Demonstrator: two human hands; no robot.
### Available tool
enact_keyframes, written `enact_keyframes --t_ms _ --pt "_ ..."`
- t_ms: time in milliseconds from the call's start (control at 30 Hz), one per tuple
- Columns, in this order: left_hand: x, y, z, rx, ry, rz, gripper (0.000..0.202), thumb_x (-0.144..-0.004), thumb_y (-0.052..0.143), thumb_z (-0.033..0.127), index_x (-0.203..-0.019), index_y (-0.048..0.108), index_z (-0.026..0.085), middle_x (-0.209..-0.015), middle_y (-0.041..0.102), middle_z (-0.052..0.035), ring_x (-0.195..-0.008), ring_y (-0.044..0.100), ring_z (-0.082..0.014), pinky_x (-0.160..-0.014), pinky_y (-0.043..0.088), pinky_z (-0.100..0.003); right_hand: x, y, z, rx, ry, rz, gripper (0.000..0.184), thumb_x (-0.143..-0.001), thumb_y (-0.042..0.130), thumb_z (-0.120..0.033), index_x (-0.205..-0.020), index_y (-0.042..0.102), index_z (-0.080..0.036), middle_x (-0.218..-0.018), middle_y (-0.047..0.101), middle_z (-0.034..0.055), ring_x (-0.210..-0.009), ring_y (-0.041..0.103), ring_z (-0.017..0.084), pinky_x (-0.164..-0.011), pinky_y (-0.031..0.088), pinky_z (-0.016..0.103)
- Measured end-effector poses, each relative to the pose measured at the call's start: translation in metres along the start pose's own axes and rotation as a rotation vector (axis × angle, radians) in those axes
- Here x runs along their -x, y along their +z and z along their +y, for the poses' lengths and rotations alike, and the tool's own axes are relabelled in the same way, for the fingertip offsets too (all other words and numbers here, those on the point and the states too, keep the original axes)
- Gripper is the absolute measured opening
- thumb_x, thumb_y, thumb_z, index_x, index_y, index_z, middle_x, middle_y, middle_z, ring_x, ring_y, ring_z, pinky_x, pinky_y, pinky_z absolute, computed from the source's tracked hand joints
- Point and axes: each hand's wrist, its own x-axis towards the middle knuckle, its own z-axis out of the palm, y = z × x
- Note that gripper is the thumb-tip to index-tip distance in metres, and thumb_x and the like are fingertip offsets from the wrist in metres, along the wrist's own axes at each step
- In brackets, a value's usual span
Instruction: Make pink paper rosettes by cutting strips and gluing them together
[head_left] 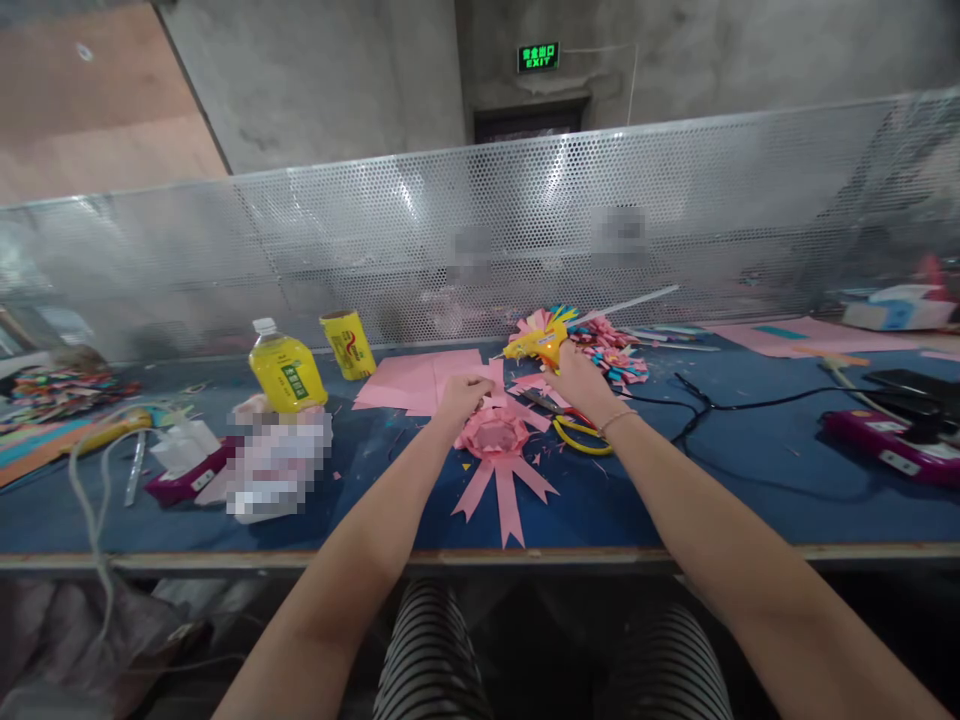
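A pink paper rosette (496, 436) with ribbon tails lies on the blue table (675, 500) in front of me. My left hand (462, 396) is closed in a pinch on a pink paper piece at the rosette's upper edge. My right hand (576, 380) is wrapped round the handle of a yellow glue gun (538, 342), whose nozzle points left above the pink sheets. Yellow-handled scissors (576, 432) lie just under my right wrist.
Pink paper sheets (420, 382) lie behind the rosette, finished paper flowers (611, 352) at the back. A yellow drink bottle (286, 372) and a yellow can (348, 344) stand left. A black cable (720, 408) runs right. A perforated metal screen (480, 230) closes the far edge.
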Motion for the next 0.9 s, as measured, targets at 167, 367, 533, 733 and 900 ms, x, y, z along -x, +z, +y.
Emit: enact_keyframes --t_ms 167,367,533,733,900 --pt "0.0 -0.001 0.002 -0.009 0.016 0.017 0.012 -0.059 0.052 0.024 -0.053 0.053 0.014 -0.038 0.038 0.0056 -0.034 0.032 -0.0043 -0.036 0.02 -0.018 0.0 -0.002 0.001 0.005 -0.018 -0.008 0.024 -0.076 0.043 -0.023 -0.096 0.042 -0.01 -0.089 0.059 0.0159 -0.084 0.057 0.024 -0.067 0.041 0.029" --pt "-0.001 -0.002 0.004 0.02 -0.009 0.023 0.014 -0.059 0.052 0.025 -0.052 0.053 0.013 -0.039 0.039 0.0052 -0.034 0.031 -0.0037 -0.036 0.02 -0.018 -0.001 -0.005 0.002 0.034 -0.026 -0.009 0.023 -0.075 0.044 -0.02 -0.096 0.043 -0.008 -0.09 0.058 0.0161 -0.087 0.056 0.024 -0.07 0.04 0.029" --pt "-0.001 -0.003 0.003 0.035 0.038 0.032 0.014 -0.058 0.053 0.025 -0.053 0.054 0.013 -0.041 0.04 0.0055 -0.034 0.033 -0.0033 -0.037 0.021 -0.018 -0.001 -0.004 0.001 0.057 -0.025 0.021 0.025 -0.078 0.043 -0.027 -0.094 0.045 -0.008 -0.09 0.058 0.016 -0.085 0.057 0.024 -0.066 0.041 0.028" --pt "-0.002 -0.005 0.002 0.174 0.03 0.016 0.016 -0.056 0.056 0.028 -0.057 0.057 0.012 -0.048 0.049 0.0037 -0.035 0.033 -0.0023 -0.037 0.022 -0.018 -0.005 -0.004 0.023 0.025 0.049 0.007 0.035 -0.074 0.049 -0.038 -0.097 0.051 -0.011 -0.087 0.061 0.0141 -0.082 0.059 0.023 -0.065 0.043 0.029" --pt "-0.001 -0.002 0.004 0.251 -0.008 0.019 0.015 -0.054 0.059 0.026 -0.059 0.059 0.012 -0.046 0.048 0.004 -0.037 0.035 -0.0029 -0.038 0.024 -0.018 -0.011 -0.007 0.081 0.014 0.088 -0.077 0.02 -0.075 0.046 -0.027 -0.084 0.06 -0.017 -0.081 0.063 0.0095 -0.079 0.059 0.021 -0.068 0.043 0.031"
